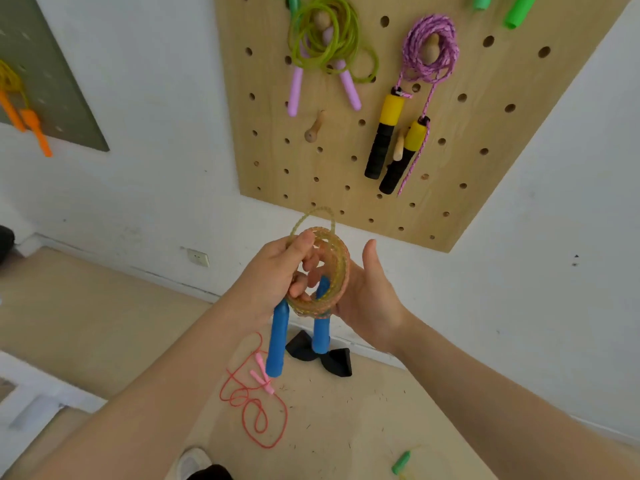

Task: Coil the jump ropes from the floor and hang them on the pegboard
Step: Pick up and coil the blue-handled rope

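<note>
Five jump ropes clearly showing: two hanging on the pegboard (270, 161), one far at nine o'clock, one in hand, one on the floor (346, 427). Two hands.

You have one view only, worn on the head, wide-angle. It looks forward and down along both forearms; the left hand (277, 271) and right hand (369, 294) sit near centre, close to the lens. Beyond them the wooden pegboard (346, 161) fills the upper middle, its edges splayed. The floor (363, 420) runs along the bottom. Straight lines bow toward the frame edges.
</note>
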